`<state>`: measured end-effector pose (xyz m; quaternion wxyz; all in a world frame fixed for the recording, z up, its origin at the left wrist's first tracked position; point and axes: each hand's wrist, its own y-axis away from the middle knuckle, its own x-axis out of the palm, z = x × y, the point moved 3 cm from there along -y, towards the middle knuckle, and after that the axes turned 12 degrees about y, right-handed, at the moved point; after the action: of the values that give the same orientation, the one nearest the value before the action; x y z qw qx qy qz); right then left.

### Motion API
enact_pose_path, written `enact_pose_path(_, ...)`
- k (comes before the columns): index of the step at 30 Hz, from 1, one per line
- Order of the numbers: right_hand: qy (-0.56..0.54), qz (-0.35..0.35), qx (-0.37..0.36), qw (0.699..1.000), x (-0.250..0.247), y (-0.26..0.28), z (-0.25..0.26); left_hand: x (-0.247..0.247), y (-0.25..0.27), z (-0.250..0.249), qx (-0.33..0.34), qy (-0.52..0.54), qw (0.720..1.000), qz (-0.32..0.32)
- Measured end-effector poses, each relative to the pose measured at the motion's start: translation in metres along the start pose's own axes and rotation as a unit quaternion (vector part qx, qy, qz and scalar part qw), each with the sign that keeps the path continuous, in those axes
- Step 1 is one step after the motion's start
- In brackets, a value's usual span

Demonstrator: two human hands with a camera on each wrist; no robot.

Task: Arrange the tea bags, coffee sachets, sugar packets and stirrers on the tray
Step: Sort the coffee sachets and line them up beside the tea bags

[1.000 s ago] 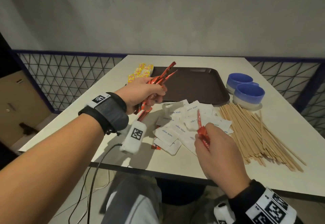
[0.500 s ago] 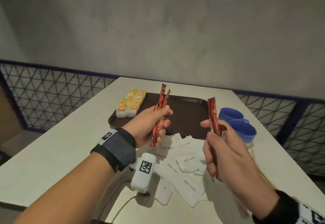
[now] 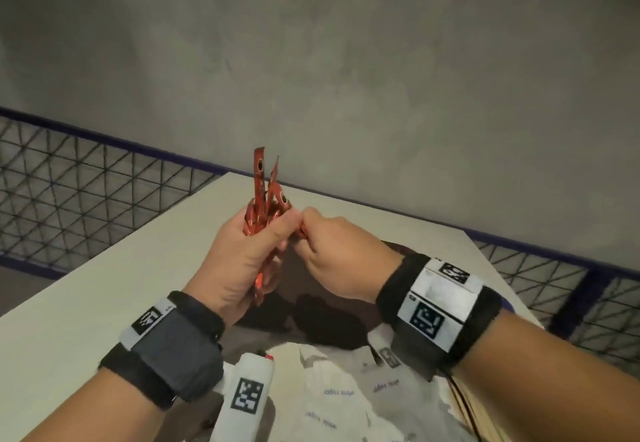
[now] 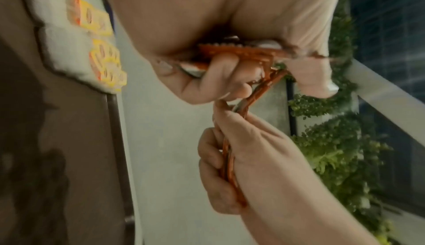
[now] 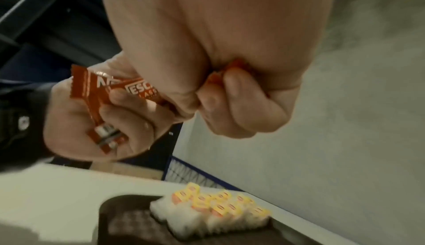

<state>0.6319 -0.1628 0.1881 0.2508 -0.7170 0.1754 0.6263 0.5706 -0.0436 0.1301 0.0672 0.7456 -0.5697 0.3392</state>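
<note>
Sachets (image 3: 264, 199) stand upright, tips up, in left grip (image 3: 242, 261); right grip (image 3: 332, 254) pinches one.

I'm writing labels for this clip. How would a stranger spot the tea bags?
Find the dark brown tray on the pale table. At its corner sits a tight block of white tea bags. Their yellow and red tags set them apart from the red coffee sachets held above.

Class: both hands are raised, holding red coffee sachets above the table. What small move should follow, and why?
Probably slide the sachet that the right hand pinches into the bundle of coffee sachets gripped by the left hand: the two already meet, and the tray holds only tea bags.
</note>
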Motion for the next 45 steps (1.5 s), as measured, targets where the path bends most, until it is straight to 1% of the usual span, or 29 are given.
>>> enact_pose_path(2,-0.024,0.013,-0.006,1.0,0.011,-0.009,0.009,-0.009,-0.002,-0.003,0.04,-0.044,0.997,-0.05)
enact_pose_path(3,-0.045,0.026,-0.007,0.999,0.016,-0.011,0.014,-0.012,-0.004,-0.002,0.045,-0.049,0.996,-0.061)
enact_pose_path(6,-0.139,0.06,0.006,0.988,0.022,-0.007,0.025,-0.013,-0.005,0.001,0.016,-0.054,0.997,-0.053)
enact_pose_path(9,-0.249,0.062,0.053,0.965,0.021,0.003,0.022,-0.011,-0.004,0.006,0.006,-0.053,0.998,-0.041)
enact_pose_path(13,-0.309,0.067,0.09,0.944,0.019,0.016,0.015,-0.008,0.001,0.015,-0.031,-0.022,0.999,-0.029)
enact_pose_path(15,-0.327,0.076,0.088,0.938,0.014,0.016,0.009,-0.009,0.0,0.018,-0.037,-0.017,0.998,-0.037)
enact_pose_path(16,-0.322,0.071,0.077,0.941,0.011,0.017,0.007,-0.01,0.0,0.019,-0.038,-0.016,0.998,-0.041)
enact_pose_path(18,-0.34,0.019,0.052,0.939,0.006,0.02,-0.003,-0.012,-0.002,0.021,-0.036,-0.007,0.998,-0.051)
enact_pose_path(21,-0.403,-0.025,0.03,0.914,0.011,0.022,-0.012,-0.017,-0.002,0.02,-0.027,0.009,0.996,-0.086)
enact_pose_path(25,-0.469,-0.09,0.059,0.877,0.022,0.016,-0.028,-0.015,0.0,0.018,-0.031,0.012,0.994,-0.107)
enact_pose_path(28,-0.487,-0.117,0.079,0.862,0.026,0.012,-0.038,-0.015,0.001,0.018,-0.044,0.008,0.993,-0.105)
enact_pose_path(30,-0.515,-0.131,0.092,0.842,0.026,0.011,-0.044,-0.015,0.002,0.02,-0.063,0.005,0.994,-0.094)
enact_pose_path(32,-0.549,-0.129,0.102,0.819,0.025,0.011,-0.047,-0.015,0.003,0.024,-0.08,0.0,0.994,-0.079)
enact_pose_path(34,-0.573,-0.115,0.1,0.805,0.025,0.011,-0.047,-0.014,0.004,0.028,-0.087,-0.002,0.994,-0.071)
enact_pose_path(38,-0.558,-0.106,0.098,0.817,0.027,0.011,-0.045,-0.012,0.005,0.032,-0.076,-0.003,0.994,-0.075)
enact_pose_path(41,-0.552,-0.109,0.094,0.821,0.026,0.011,-0.041,-0.014,0.005,0.031,-0.054,-0.018,0.993,-0.099)
enact_pose_path(45,-0.53,-0.109,0.085,0.837,0.025,0.014,-0.028,-0.018,0.002,0.03,-0.034,-0.024,0.991,-0.127)
